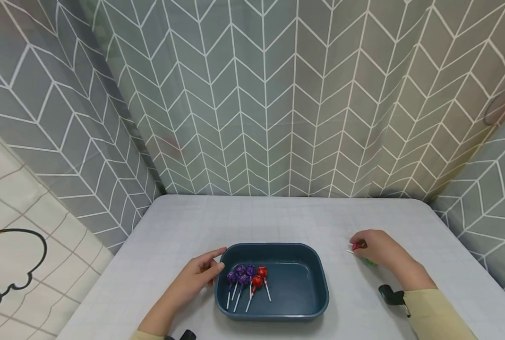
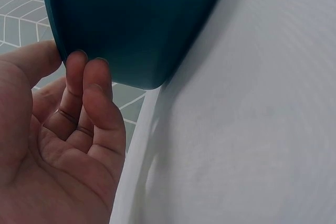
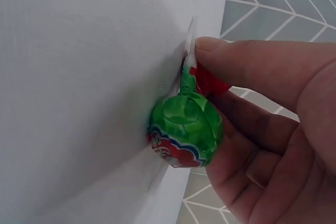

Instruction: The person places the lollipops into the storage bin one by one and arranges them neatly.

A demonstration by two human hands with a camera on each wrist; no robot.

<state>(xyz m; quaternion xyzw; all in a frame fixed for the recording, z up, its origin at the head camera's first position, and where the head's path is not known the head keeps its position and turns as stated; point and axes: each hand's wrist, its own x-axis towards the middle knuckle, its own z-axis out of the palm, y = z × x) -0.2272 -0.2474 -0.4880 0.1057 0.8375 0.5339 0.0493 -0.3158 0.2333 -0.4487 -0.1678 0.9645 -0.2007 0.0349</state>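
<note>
A dark blue rectangular tray (image 1: pixel 295 302) sits on the white table, with several purple lollipops (image 1: pixel 243 279) and two red lollipops (image 1: pixel 257 281) in its left part. My left hand (image 1: pixel 194 278) touches the outside of the tray's left end, thumb and index finger at the rim. In the left wrist view, bent fingertips (image 2: pixel 97 72) meet the outer wall. Right of the tray, my right hand (image 1: pixel 377 248) pinches a red-wrapped lollipop (image 3: pixel 212 83), mostly hidden by the thumb. A green lollipop (image 3: pixel 186 124) lies just beside those fingers, its white stick pointing past the thumb tip.
The white table (image 1: pixel 286 219) ends at a grey chevron-patterned curtain (image 1: pixel 278 118), which also hangs at both sides. A light cloth with a cloud drawing (image 1: pixel 14 264) is at far left. Dark wrist devices (image 1: pixel 391 295) sit at both sleeves.
</note>
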